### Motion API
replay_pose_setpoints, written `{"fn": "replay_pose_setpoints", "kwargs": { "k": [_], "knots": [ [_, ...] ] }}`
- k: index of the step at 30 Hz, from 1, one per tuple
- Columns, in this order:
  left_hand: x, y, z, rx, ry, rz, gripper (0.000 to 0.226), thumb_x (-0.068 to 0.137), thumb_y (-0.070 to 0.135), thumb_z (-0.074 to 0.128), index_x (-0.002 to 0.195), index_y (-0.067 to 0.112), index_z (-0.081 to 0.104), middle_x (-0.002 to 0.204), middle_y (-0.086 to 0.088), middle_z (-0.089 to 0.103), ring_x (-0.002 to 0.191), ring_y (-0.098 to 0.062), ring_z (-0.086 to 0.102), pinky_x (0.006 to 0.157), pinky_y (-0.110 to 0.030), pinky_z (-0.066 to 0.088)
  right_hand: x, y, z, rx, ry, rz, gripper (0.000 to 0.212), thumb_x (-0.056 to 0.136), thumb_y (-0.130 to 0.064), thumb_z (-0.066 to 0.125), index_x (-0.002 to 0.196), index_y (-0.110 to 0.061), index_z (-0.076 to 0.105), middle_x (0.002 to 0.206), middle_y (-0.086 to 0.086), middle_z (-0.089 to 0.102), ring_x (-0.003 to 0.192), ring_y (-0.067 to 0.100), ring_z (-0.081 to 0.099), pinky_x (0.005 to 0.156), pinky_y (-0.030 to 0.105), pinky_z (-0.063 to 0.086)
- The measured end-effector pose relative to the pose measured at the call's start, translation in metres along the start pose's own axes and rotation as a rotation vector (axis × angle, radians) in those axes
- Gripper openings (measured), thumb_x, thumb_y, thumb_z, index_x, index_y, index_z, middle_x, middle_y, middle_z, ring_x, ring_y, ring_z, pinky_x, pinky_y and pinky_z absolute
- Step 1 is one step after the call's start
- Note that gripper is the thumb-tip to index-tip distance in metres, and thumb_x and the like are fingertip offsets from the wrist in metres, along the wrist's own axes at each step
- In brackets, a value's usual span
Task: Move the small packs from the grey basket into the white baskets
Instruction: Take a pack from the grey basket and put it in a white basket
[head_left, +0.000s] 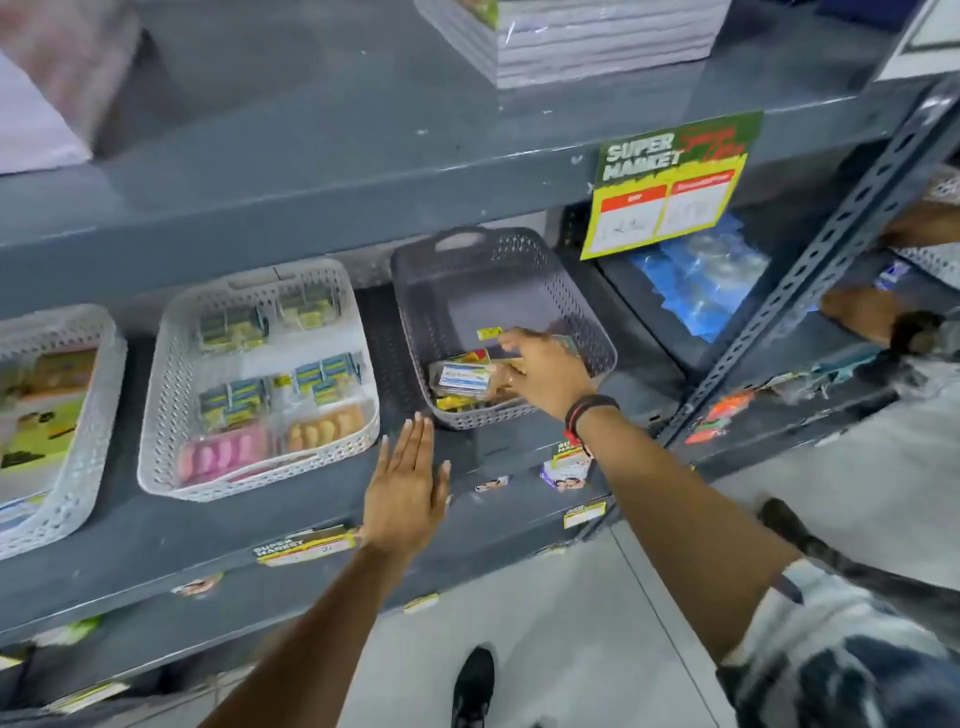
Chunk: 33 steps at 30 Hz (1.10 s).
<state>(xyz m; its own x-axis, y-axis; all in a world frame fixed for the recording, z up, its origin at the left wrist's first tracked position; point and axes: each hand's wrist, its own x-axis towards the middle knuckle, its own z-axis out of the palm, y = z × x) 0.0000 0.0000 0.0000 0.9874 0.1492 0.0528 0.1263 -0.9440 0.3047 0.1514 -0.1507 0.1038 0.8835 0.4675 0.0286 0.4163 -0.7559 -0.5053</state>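
A grey basket (457, 291) stands on the middle shelf, with a few small packs (462, 376) piled in its near corner. My right hand (545, 374) reaches into that corner and its fingers rest on the packs; whether it grips one is unclear. My left hand (408, 483) hovers flat and open over the shelf edge, just in front of the grey basket and holding nothing. Left of it sits a white basket (166, 374) filled with rows of small green, blue, pink and orange packs. A second white basket (98, 395) lies at the far left.
The grey metal shelf (311, 182) above overhangs the baskets, with a green and yellow price sign (670, 187) hanging from it. Blue packets (696, 280) lie to the right of the grey basket. A slotted upright post (831, 249) stands right, with another person's arm (883, 322) beyond it.
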Motion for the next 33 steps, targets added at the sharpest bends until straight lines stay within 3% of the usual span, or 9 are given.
{"fn": "replay_pose_setpoints", "kwargs": {
  "k": [4, 7, 14, 21, 27, 30, 33],
  "knots": [
    [0.008, -0.015, 0.012, 0.009, -0.012, -0.032, 0.061, 0.095, 0.037, 0.024, 0.146, 0.004, 0.024, 0.156, -0.011, 0.024, 0.146, -0.023, 0.019, 0.120, -0.038, 0.008, 0.029, -0.008, 0.013, -0.028, -0.276, 0.086, 0.056, 0.078, -0.033, 0.073, 0.127, -0.013, 0.055, 0.126, 0.008, 0.063, 0.114, 0.028, 0.060, 0.097, 0.040, 0.049],
    [0.006, -0.019, 0.020, 0.010, 0.009, -0.017, 0.061, 0.094, 0.039, 0.023, 0.145, 0.006, 0.031, 0.155, -0.008, 0.028, 0.144, -0.022, 0.024, 0.119, -0.040, 0.014, 0.038, -0.006, 0.024, -0.080, -0.353, 0.094, 0.066, 0.068, -0.039, 0.080, 0.125, -0.015, 0.057, 0.127, 0.007, 0.062, 0.115, 0.025, 0.058, 0.097, 0.034, 0.047],
    [0.007, -0.022, 0.027, 0.002, 0.004, -0.057, 0.060, 0.095, 0.041, 0.022, 0.147, 0.011, 0.028, 0.156, -0.002, 0.025, 0.145, -0.017, 0.019, 0.121, -0.040, 0.013, 0.044, -0.005, 0.036, -0.093, -0.281, 0.084, 0.061, 0.065, -0.030, 0.084, 0.121, -0.016, 0.061, 0.121, 0.008, 0.066, 0.109, 0.025, 0.060, 0.090, 0.033, 0.048],
    [-0.001, -0.022, 0.023, -0.031, -0.015, -0.042, 0.056, 0.099, 0.038, 0.023, 0.149, 0.014, 0.017, 0.159, 0.001, 0.013, 0.147, -0.014, 0.005, 0.121, -0.033, -0.001, 0.028, -0.016, 0.010, -0.043, -0.164, 0.042, 0.053, 0.066, -0.023, 0.082, 0.116, -0.015, 0.065, 0.115, 0.009, 0.067, 0.103, 0.027, 0.064, 0.091, 0.036, 0.053],
    [-0.049, -0.030, 0.006, -0.061, 0.056, -0.137, 0.054, 0.099, 0.035, 0.024, 0.147, 0.010, 0.027, 0.157, -0.004, 0.022, 0.147, -0.020, 0.015, 0.121, -0.037, 0.006, -0.011, -0.038, -0.012, -0.010, -0.066, -0.065, 0.056, 0.066, -0.021, 0.082, 0.118, -0.016, 0.064, 0.115, 0.009, 0.064, 0.101, 0.025, 0.064, 0.091, 0.034, 0.052],
    [-0.078, -0.043, -0.004, -0.045, 0.092, -0.215, 0.064, 0.093, 0.040, 0.013, 0.145, 0.007, 0.030, 0.156, -0.006, 0.026, 0.146, -0.023, 0.019, 0.120, -0.040, 0.010, -0.029, -0.052, -0.009, -0.002, -0.061, -0.130, 0.056, 0.066, -0.024, 0.082, 0.119, -0.016, 0.064, 0.112, 0.007, 0.064, 0.098, 0.023, 0.064, 0.087, 0.030, 0.051],
    [-0.113, -0.065, -0.011, -0.012, 0.111, -0.308, 0.060, 0.094, 0.036, 0.018, 0.146, 0.007, 0.028, 0.157, -0.007, 0.024, 0.146, -0.024, 0.018, 0.120, -0.042, 0.012, -0.047, -0.067, 0.004, 0.012, -0.094, -0.181, 0.058, 0.067, -0.023, 0.082, 0.121, -0.014, 0.063, 0.114, 0.007, 0.064, 0.100, 0.022, 0.063, 0.086, 0.024, 0.046]
  ]
}}
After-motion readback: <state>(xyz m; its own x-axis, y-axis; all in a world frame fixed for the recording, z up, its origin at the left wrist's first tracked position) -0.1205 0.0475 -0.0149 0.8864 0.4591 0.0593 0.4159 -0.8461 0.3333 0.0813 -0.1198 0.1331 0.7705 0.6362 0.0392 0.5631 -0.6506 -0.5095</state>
